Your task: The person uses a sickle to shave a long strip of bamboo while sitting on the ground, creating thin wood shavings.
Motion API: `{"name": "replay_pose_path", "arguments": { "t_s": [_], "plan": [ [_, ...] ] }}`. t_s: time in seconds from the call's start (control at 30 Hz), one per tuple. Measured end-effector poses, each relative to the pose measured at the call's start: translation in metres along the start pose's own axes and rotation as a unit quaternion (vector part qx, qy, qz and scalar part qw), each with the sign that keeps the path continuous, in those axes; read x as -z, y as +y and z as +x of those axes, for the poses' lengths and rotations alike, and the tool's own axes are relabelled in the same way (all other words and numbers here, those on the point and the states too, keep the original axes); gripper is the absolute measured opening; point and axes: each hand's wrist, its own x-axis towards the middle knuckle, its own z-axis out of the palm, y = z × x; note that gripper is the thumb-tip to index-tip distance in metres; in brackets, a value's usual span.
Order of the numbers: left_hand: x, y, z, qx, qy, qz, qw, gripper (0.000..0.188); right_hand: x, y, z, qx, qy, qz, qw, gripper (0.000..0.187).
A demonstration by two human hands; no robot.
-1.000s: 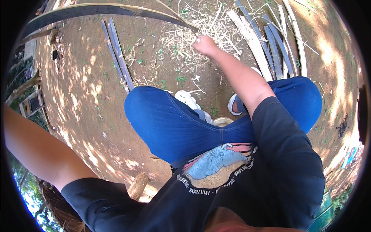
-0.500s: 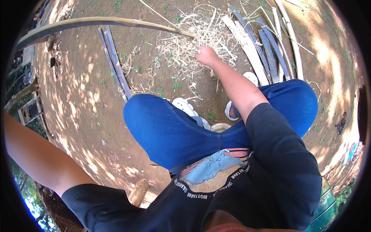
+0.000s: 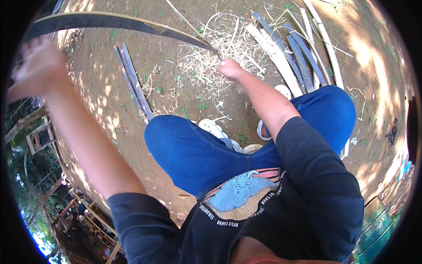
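Observation:
A long bamboo strip (image 3: 132, 25), dark on one face and pale along its edge, arches across the upper left. Its narrow end reaches my right hand (image 3: 229, 69), which is closed on it over the shavings; a thin sliver (image 3: 184, 18) slants up from near that end. My left hand (image 3: 41, 66) is blurred at the far left, fingers apart, just under the strip's other end. Whether the fingertips touch the strip I cannot tell. Curly pale shavings (image 3: 206, 66) lie heaped on the ground around my right hand.
Several bamboo strips (image 3: 303, 57), dark and pale, lie at the upper right near my right knee. Two dark strips (image 3: 132, 79) rest beside my left knee. White clogs (image 3: 212, 127) are on my feet. A green surface (image 3: 373, 233) stands at the lower right.
My left arm has swung inward and up, bringing the hand into view under the strip. The strip has tilted to show more of its dark face. My right hand has shifted slightly down and left.

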Motion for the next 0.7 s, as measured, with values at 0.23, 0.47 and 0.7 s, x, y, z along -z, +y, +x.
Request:
{"name": "replay_pose_path", "arguments": {
  "t_s": [0.23,0.47,0.7],
  "plan": [
    [-0.035,-0.051,-0.154,0.208,-0.216,0.042,0.953,0.092,-0.003,0.0,-0.011,-0.022,-0.051,0.055,0.997,0.016],
    [-0.048,-0.037,-0.155,0.254,-0.112,-0.022,0.96,0.05,-0.007,-0.011,-0.027,-0.085,-0.194,0.17,0.962,0.022],
    [-0.042,0.069,-0.092,0.145,-0.052,-0.118,0.981,0.072,0.015,-0.102,-0.103,0.093,-0.168,-0.041,0.981,0.027]
  ]
}}
